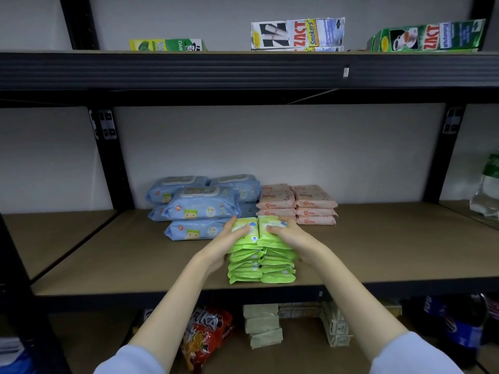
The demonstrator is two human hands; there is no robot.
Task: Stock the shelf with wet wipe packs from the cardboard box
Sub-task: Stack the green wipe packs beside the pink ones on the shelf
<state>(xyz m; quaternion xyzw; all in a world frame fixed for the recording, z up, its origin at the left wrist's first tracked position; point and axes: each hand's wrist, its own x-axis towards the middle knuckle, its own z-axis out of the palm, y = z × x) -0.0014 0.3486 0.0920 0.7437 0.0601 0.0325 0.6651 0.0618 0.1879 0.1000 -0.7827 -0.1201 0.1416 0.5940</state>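
Observation:
Two side-by-side stacks of green wet wipe packs [262, 261] stand near the front edge of the middle shelf [378, 252]. My left hand [229, 240] grips the top packs of the left stack, thumb on top and fingers at its left side. My right hand [290, 236] grips the top packs of the right stack in the same way. Behind them lie blue wet wipe packs [201, 206] piled at the left and pink wet wipe packs [297, 203] stacked at the right. The cardboard box is out of view.
Toothpaste cartons [297, 33] stand on the upper shelf. A red snack bag [208, 336], small grey-green cartons [263, 326] and a Pepsi bottle [459, 327] sit on the lower shelf. A clear bottle [488, 184] stands far right. Black uprights [113, 157] frame the bay.

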